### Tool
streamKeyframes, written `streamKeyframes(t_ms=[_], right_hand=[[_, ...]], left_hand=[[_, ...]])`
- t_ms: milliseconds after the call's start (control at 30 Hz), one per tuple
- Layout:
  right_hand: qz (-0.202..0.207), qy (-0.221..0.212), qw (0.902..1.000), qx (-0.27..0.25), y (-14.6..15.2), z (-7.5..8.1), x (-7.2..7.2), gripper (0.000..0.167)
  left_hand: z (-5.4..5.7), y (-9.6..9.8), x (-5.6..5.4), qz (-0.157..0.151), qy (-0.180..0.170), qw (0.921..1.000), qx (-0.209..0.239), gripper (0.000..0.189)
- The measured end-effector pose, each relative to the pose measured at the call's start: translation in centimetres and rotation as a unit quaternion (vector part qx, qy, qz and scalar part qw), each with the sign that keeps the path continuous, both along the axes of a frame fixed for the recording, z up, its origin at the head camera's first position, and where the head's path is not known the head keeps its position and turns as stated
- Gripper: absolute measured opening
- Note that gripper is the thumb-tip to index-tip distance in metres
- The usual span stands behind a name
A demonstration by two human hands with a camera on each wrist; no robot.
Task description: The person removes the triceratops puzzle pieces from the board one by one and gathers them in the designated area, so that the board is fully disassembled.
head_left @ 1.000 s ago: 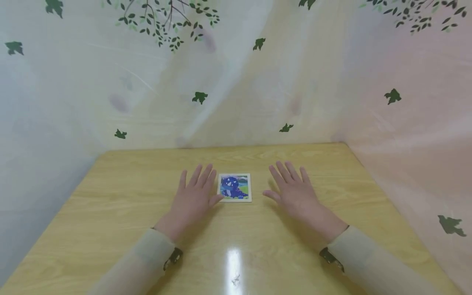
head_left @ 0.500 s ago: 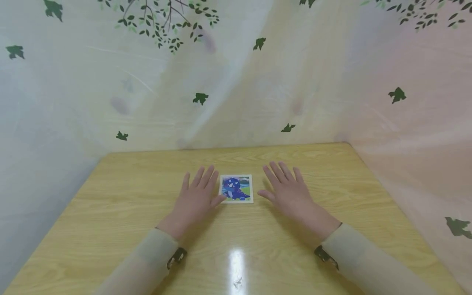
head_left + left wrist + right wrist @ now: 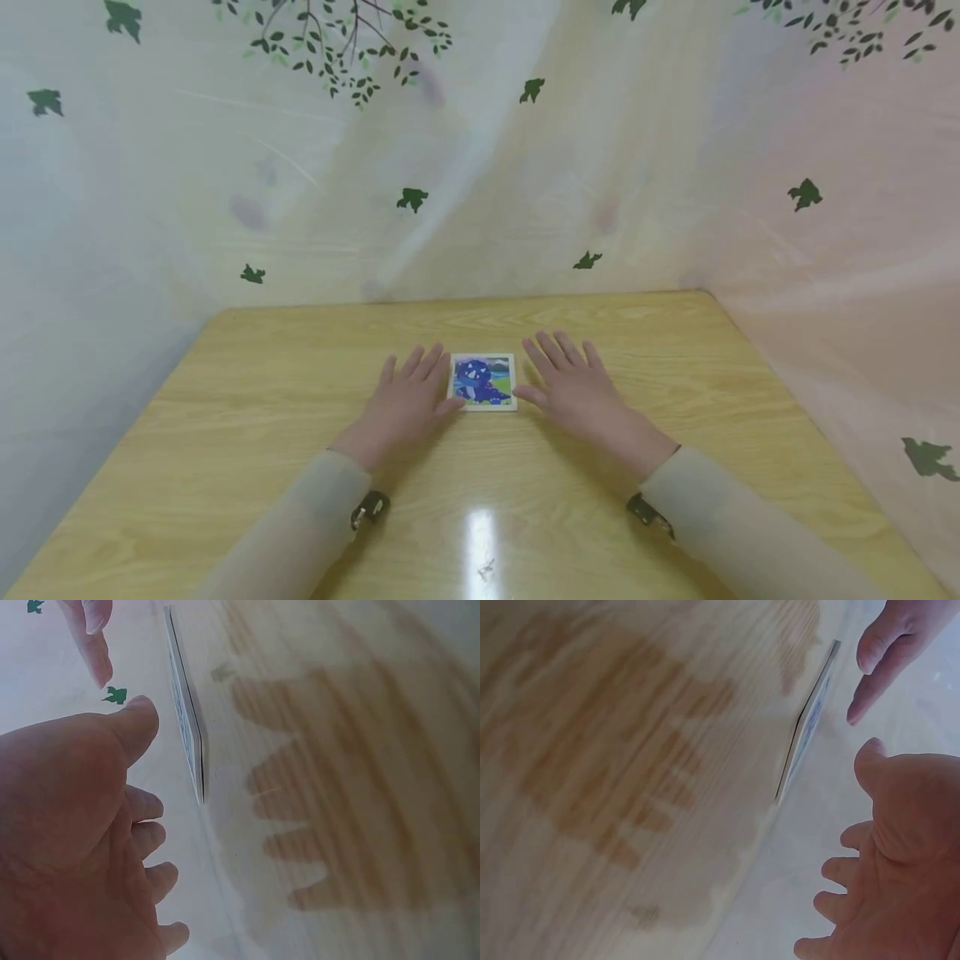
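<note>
Okay, both hands are palm down with fingers straight and a bit spread, neither one holding anything. The left hand is just left of a small square picture, the right hand just right of it. The picture lies flat on the wood table, around the middle left-to-right and toward the far side, between the hands; white border, blue cartoon dinosaur, some green behind. In the head view the left thumb overlaps its near left corner and the right thumb comes up to its right edge, but both wrist views show gaps, so no contact. Hands are held above the table, hand-shaped shadows on the wood. Fingers point to the far side. Pale long sleeves on both arms, a small dark device at the inner side of each cuff. Bright glare on the near part of the table, middle. Pale cloth hangs on the far, left and right sides, printed with green leaves and leafy branches up top, pinkish on the right.
</note>
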State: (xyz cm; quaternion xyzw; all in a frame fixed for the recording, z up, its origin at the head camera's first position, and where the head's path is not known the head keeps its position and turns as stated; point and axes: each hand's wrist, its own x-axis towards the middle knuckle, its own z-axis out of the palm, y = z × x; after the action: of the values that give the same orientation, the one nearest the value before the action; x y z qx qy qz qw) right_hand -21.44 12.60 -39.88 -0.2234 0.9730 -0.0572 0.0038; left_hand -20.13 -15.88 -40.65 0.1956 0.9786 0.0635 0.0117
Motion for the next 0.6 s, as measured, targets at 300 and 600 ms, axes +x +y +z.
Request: streamKeyframes(t_ms=[300,600], right_hand=[[0.013,-0.005,0.9999,-0.005,-1.0,0.1,0.0,0.081],[0.023,-0.034,0.9991,-0.013,-1.7,-0.7,-0.3,0.080]], left_hand=[[0.0,0.1,-0.5,0.001,-0.027,0.9996,0.011,0.082],[-0.3,0.2,-0.7,0.000,-0.054,0.9984,0.016,0.080]])
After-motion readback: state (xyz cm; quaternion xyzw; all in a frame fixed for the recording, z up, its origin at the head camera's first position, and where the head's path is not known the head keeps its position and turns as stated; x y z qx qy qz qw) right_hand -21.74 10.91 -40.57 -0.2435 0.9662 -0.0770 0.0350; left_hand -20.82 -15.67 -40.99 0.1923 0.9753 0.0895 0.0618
